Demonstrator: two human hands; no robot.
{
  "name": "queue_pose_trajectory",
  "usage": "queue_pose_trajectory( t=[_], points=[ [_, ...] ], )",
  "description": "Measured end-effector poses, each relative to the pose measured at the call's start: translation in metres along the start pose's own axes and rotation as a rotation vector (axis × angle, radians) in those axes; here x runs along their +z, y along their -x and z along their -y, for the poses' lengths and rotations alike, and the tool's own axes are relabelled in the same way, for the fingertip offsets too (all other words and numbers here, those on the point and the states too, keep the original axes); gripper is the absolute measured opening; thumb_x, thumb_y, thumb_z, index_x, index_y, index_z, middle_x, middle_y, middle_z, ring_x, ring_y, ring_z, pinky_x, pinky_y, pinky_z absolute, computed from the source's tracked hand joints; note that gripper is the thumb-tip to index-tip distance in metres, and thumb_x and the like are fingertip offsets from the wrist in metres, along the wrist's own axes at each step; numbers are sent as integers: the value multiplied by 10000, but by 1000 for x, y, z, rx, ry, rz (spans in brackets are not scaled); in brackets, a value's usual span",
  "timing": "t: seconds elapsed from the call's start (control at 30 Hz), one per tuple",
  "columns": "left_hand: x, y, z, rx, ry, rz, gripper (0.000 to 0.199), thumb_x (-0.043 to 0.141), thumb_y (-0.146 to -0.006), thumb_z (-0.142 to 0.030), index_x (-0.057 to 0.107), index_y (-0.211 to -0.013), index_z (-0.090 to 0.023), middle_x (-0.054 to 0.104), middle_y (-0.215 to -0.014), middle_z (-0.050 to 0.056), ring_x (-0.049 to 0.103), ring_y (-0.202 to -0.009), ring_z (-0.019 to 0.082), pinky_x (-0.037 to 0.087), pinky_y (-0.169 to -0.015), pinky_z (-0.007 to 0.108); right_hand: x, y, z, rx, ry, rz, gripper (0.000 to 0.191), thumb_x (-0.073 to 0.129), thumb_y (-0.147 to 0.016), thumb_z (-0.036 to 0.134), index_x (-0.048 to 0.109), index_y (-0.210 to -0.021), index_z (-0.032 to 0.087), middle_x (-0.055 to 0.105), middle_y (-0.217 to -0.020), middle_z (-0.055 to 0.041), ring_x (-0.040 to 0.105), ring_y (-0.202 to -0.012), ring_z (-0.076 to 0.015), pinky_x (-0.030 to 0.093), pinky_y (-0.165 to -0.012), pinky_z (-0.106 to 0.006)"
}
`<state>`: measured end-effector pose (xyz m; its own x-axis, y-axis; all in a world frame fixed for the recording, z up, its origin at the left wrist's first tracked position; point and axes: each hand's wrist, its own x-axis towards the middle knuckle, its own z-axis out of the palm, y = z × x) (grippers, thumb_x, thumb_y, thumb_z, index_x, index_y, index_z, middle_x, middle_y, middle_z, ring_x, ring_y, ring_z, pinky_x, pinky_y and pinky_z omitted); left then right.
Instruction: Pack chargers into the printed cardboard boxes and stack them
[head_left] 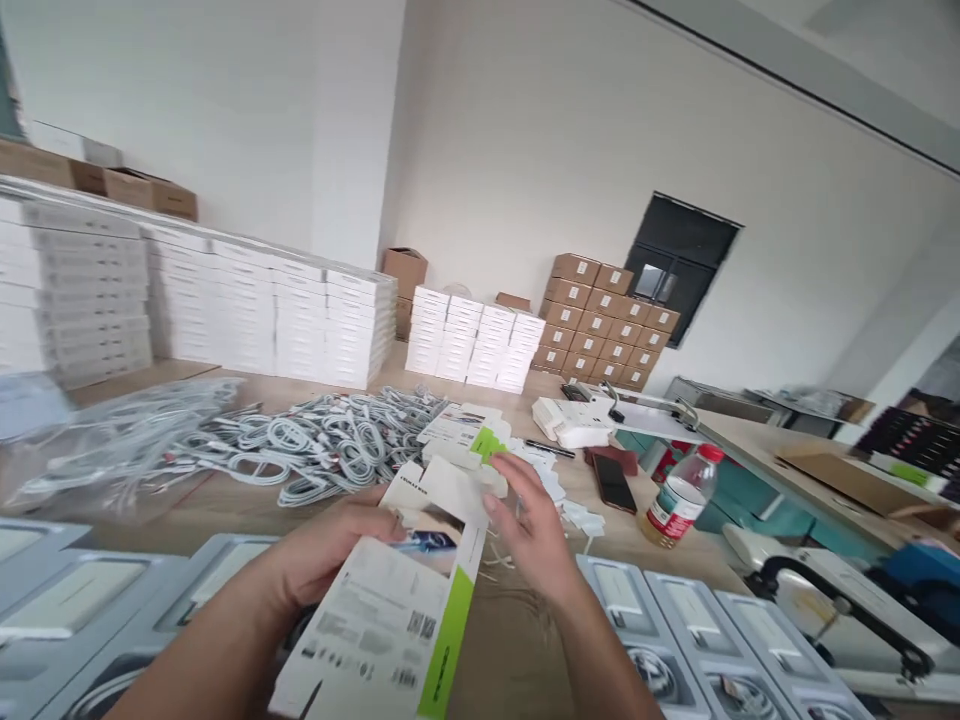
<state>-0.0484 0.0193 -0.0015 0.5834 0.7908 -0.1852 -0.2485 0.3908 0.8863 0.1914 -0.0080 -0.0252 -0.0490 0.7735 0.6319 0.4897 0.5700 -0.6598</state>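
A printed white and green carton (375, 620), with a picture panel and codes on it, is held over the wooden table in the head view. My left hand (337, 540) grips its left edge, thumb on top and the other fingers hidden beneath. At the carton's far end my right hand (529, 515) pinches a white flap between thumb and fingers. More flat printed cartons (461, 425) lie just beyond. A large heap of coiled white cables (337, 440) spreads to the left of them.
Grey trays with white devices and cables stand at left (67, 600) and right (694, 625). A red-capped bottle (681, 500) and a phone (615, 483) are on the right. White box stacks (247, 310) line the back. Bagged cables (127, 430) lie left.
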Motion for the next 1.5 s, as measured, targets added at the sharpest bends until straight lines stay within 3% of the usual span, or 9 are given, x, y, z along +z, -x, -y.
queue_pose_trajectory(
  t=[0.13,0.23,0.43,0.6,0.7,0.9,1.07,1.27,1.5],
  points=[
    [19,5,2,-23,-117,132,567,793,-625,-189,656,-1174,-171,767,-1058,113,727,-856,300,550,-728,355,-8,-5,-18,74,58,238,352,577,-890,243,649,-1234,261,690,-1128,-60,623,-1034,-219,484,-902,-355],
    [19,4,0,-14,-102,174,457,793,-670,-257,677,-1100,-158,765,-1019,130,719,-867,303,545,-778,384,-2,-3,-16,95,25,285,236,596,-853,187,714,-1047,250,706,-922,-6,614,-835,-168,468,-763,-282],
    [5,-6,6,-27,-256,-69,278,796,-649,-290,675,-856,-150,738,-745,58,687,-660,234,518,-636,319,10,4,-11,144,77,331,23,655,-768,210,652,-790,214,581,-695,58,486,-633,-105,378,-587,-219],
    [6,-5,7,-39,-430,-42,326,745,-637,-278,679,-938,-171,714,-741,9,669,-666,223,487,-605,290,5,4,-12,259,-15,384,83,696,-702,195,631,-752,201,514,-639,73,417,-575,-85,295,-510,-210],
    [5,0,2,-57,-474,40,390,736,-648,-264,688,-1024,-172,739,-820,27,681,-733,234,487,-637,287,-1,3,-17,432,-381,557,220,767,-719,348,697,-840,178,589,-690,42,487,-607,-88,356,-545,-207],
    [7,7,-2,-84,-534,50,416,766,-610,-286,708,-1013,-205,742,-794,14,666,-698,229,470,-590,269,0,12,-31,794,-659,537,541,841,-579,597,734,-868,153,597,-583,37,462,-463,-66,338,-448,-196],
    [4,7,0,-55,-548,80,393,753,-627,-285,714,-1012,-217,738,-806,8,663,-720,219,481,-597,258,-1,14,-30,739,-605,700,444,863,-579,517,747,-809,156,573,-541,61,408,-430,-43,288,-423,-179],
    [4,8,-2,-20,-632,138,514,728,-680,-285,667,-1188,-243,737,-923,17,681,-836,261,506,-639,274,-3,11,-28,716,-597,708,412,852,-587,488,735,-789,149,545,-531,68,370,-429,-40,238,-407,-179],
    [6,9,-3,-50,-617,213,475,736,-681,-327,677,-1149,-270,741,-962,10,698,-862,278,533,-651,282,-7,12,-25,711,-606,767,441,822,-597,532,719,-763,136,490,-465,81,358,-381,-32,213,-367,-170]
  ],
)
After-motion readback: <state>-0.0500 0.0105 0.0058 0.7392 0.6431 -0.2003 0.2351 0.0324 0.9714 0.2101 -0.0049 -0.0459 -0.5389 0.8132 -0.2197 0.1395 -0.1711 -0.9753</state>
